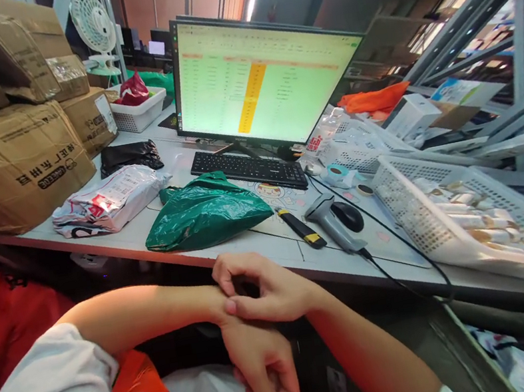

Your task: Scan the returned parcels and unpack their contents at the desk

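Observation:
My left hand point(264, 364) hangs below the desk's front edge, its fingers loosely curled, with nothing seen in them. Across its wrist lies my right hand point(271, 289), thumb and fingertips bent in against the skin of the wrist. Just beyond the hands a green plastic mailer bag point(207, 212) rests on the desk point(272, 255). Right of the bag are a box cutter point(301, 227) with a black and yellow handle and a grey barcode scanner point(334, 224) with its cable. A black mouse point(347, 216) sits beside the scanner.
A monitor point(265, 74) stands behind a black keyboard point(250, 169). White mailer bags point(108, 203), a black bag point(129, 157) and stacked cartons point(8, 166) occupy the left. On the right, a white basket point(408, 217) holds several rolled items. A fan point(93, 22) stands behind.

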Demonstrator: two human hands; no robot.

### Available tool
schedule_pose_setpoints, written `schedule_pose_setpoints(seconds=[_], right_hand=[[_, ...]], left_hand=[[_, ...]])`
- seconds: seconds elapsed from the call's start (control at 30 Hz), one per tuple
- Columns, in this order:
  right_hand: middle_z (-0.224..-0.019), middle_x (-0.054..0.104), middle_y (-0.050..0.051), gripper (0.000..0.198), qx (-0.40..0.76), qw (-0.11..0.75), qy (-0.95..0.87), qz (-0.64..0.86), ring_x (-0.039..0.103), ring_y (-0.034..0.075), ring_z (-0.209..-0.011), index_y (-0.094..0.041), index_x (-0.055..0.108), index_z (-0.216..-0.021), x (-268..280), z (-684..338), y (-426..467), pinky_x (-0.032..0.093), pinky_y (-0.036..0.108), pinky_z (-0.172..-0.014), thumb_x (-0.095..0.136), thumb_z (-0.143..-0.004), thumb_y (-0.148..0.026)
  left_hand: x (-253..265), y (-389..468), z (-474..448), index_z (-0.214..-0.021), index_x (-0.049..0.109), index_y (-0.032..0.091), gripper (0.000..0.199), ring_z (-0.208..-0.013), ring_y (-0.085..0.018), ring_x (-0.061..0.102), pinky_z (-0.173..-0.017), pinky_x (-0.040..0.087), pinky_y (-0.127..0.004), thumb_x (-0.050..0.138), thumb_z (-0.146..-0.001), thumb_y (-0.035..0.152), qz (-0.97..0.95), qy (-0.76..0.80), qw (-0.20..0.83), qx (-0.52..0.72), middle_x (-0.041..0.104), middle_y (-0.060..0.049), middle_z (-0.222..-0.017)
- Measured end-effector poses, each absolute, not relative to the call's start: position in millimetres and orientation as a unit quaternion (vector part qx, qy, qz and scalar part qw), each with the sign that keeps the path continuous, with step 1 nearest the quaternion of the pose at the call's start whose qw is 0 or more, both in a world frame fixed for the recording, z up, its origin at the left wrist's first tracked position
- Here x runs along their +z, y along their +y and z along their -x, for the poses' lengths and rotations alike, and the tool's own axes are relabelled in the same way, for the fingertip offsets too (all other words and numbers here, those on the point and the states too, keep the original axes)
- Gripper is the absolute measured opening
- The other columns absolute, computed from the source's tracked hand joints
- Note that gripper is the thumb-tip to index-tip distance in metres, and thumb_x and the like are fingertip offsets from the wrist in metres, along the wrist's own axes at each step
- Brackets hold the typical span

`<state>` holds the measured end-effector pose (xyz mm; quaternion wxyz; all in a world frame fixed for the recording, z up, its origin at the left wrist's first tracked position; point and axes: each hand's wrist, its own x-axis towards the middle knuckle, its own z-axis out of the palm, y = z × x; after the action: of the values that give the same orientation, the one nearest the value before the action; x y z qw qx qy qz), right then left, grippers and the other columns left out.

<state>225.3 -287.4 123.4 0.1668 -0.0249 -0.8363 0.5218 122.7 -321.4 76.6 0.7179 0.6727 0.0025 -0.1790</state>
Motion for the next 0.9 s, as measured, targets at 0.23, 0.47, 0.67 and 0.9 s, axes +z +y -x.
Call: schedule_pose_setpoints(seconds=[0.23,0.47,0.67,0.9], right_hand=[[-0.085,0.064,0.004,0.018,0.311,0.334,-0.854,0.25,0.059,0.017,-0.081,-0.02,0.062,-0.087,121,-254,-237,0.049,0.031,-0.079,0.055,-0.099,-0.031],[-0.127,0.063,0.022,0.035,0.053,0.208,-0.892,0.397,0.054,0.034,-0.121,-0.01,0.059,-0.126,66,-148,-183,0.043,0.049,-0.104,0.057,-0.099,-0.032],[-0.108,0.073,0.016,0.035,0.048,0.127,-0.896,0.422,0.067,0.029,-0.097,-0.014,0.063,-0.117,72,-130,-194,0.046,0.036,-0.082,0.042,-0.107,-0.039],[-0.081,0.073,0.009,0.035,0.016,0.137,-0.96,0.245,0.067,0.022,-0.078,-0.018,0.068,-0.09,86,-187,-297,0.039,0.034,-0.074,0.044,-0.107,-0.037]], left_hand=[[153,-257,-12,-0.092,0.069,0.016,0.03,-0.068,-0.017,0.063,-0.064,0.053,-0.027,0.06,-0.091,0.045,-0.767,0.354,0.485,0.225,0.07,-0.005,-0.08],[93,-158,4,-0.105,0.076,0.02,0.021,-0.105,-0.029,0.069,-0.089,0.05,-0.033,0.064,-0.093,0.031,-0.72,0.671,0.025,0.176,0.076,-0.011,-0.11],[82,-160,6,-0.117,0.07,0.018,0.04,-0.103,-0.027,0.07,-0.087,0.047,-0.033,0.038,-0.109,0.04,-0.686,0.693,-0.043,0.219,0.075,-0.014,-0.109],[117,-142,80,-0.127,0.063,0.014,0.047,-0.114,-0.034,0.066,-0.098,0.044,-0.041,0.032,-0.111,0.045,-0.622,0.736,-0.12,0.236,0.071,-0.013,-0.109]])
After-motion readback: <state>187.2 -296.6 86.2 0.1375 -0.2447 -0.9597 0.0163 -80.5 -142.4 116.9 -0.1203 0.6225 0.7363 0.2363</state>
